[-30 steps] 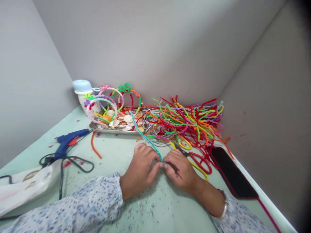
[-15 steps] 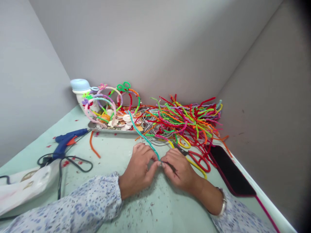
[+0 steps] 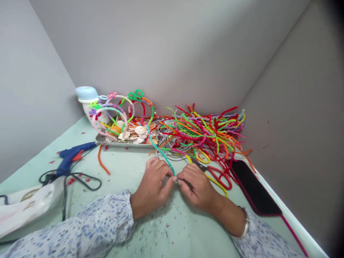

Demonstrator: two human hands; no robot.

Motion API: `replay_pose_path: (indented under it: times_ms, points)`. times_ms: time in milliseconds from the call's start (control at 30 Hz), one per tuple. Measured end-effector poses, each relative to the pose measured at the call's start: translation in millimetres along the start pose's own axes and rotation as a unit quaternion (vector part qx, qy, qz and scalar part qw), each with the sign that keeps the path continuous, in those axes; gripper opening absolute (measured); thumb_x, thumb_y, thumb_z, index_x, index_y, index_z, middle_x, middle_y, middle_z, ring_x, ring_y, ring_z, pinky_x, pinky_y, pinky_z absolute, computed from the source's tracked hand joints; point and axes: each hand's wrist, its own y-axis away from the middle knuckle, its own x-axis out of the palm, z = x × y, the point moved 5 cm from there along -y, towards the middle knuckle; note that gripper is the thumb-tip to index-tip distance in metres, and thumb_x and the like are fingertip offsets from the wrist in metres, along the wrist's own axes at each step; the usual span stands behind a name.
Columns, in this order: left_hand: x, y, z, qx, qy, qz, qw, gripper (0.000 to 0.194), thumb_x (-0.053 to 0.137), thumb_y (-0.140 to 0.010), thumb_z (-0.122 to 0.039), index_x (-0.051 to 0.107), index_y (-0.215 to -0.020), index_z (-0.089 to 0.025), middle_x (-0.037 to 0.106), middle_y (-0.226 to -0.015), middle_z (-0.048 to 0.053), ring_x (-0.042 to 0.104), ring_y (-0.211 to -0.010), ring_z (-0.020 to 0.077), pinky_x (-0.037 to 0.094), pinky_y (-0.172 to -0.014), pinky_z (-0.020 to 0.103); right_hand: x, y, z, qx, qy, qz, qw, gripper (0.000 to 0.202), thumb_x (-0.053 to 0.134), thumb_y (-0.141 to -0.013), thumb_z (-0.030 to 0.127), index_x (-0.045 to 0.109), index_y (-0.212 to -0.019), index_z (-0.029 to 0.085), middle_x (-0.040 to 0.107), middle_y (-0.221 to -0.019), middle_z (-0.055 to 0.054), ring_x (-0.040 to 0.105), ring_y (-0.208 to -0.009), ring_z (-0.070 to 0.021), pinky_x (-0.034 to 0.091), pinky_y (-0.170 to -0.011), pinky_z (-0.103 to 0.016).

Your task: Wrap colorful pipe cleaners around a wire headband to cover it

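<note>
Turquoise pipe cleaner (image 3: 160, 150) runs away from your fingertips, its far end over the shell tray (image 3: 129, 144); you can't tell whether it touches. Your left hand (image 3: 153, 186) pinches its near end. Your right hand (image 3: 198, 184) is pinched closed beside it, contents too small to tell. A loose pinch could let the end slip, and a sideways swing could snag the pipe cleaner pile (image 3: 204, 129). Scissors (image 3: 200, 165) and phone (image 3: 255, 188) crowd your right, near the surface (image 3: 120, 168) edge; wider room lies left, toward the glue gun (image 3: 66, 161).
</note>
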Motion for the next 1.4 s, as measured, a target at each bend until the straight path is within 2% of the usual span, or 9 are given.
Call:
replay_pose_path:
  times_ms: [533, 667, 800, 1000, 1400]
  points:
    - [-1.8, -1.8, -0.3, -0.019, 0.003, 0.003, 1.0, 0.013, 0.048, -0.087, -0.022, 0.052, -0.076, -0.019, 0.055, -0.078, 0.002, 0.049, -0.082, 0.0191, 0.036, -0.088, 0.04, -0.1, -0.5, -1.7, 0.015, -0.01, -0.01, 1.0, 0.009, 0.048, -0.084, 0.014, 0.056, -0.083, 0.019, 0.055, -0.07, -0.003, 0.048, -0.071, -0.0193, 0.038, -0.068, -0.035]
    - [-4.0, -0.8, -2.2, -0.004, 0.006, -0.016, 1.0, 0.004, 0.05, -0.085, -0.02, 0.054, -0.086, -0.019, 0.056, -0.086, 0.004, 0.05, -0.089, 0.0207, 0.035, -0.089, 0.04, -2.5, -0.5, -2.9, 0.025, -0.018, -0.029, 0.999, 0.008, 0.048, -0.086, 0.016, 0.056, -0.086, 0.019, 0.056, -0.072, -0.003, 0.049, -0.072, -0.0193, 0.038, -0.069, -0.035]
    - [-5.7, 0.8, -4.2, 0.013, 0.017, -0.037, 0.999, 0.01, 0.054, -0.083, -0.017, 0.052, -0.092, -0.02, 0.058, -0.088, 0.003, 0.051, -0.089, 0.0198, 0.034, -0.09, 0.04, -6.2, -0.9, -2.1, 0.031, -0.022, -0.046, 0.998, 0.009, 0.048, -0.086, 0.017, 0.056, -0.085, 0.019, 0.057, -0.071, -0.004, 0.05, -0.071, -0.0195, 0.039, -0.068, -0.035]
    - [-6.1, -0.4, -5.7, 0.033, 0.015, -0.04, 0.999, 0.005, 0.056, -0.084, -0.016, 0.057, -0.084, -0.021, 0.06, -0.086, 0.002, 0.052, -0.088, 0.0184, 0.035, -0.089, 0.039, -7.1, -1.9, -1.6, 0.041, -0.023, -0.046, 0.998, 0.011, 0.046, -0.086, 0.017, 0.057, -0.083, 0.019, 0.056, -0.07, -0.003, 0.051, -0.071, -0.0194, 0.039, -0.068, -0.035]
    - [-9.4, -1.8, -5.6, 0.07, -0.002, -0.09, 0.994, 0.008, 0.064, -0.083, -0.017, 0.068, -0.086, -0.024, 0.064, -0.08, 0.001, 0.056, -0.083, 0.0164, 0.036, -0.084, 0.038, -6.6, -1.7, -1.6, 0.036, -0.046, -0.042, 0.997, 0.011, 0.046, -0.087, 0.015, 0.056, -0.084, 0.018, 0.056, -0.071, -0.004, 0.051, -0.071, -0.019, 0.038, -0.068, -0.035]
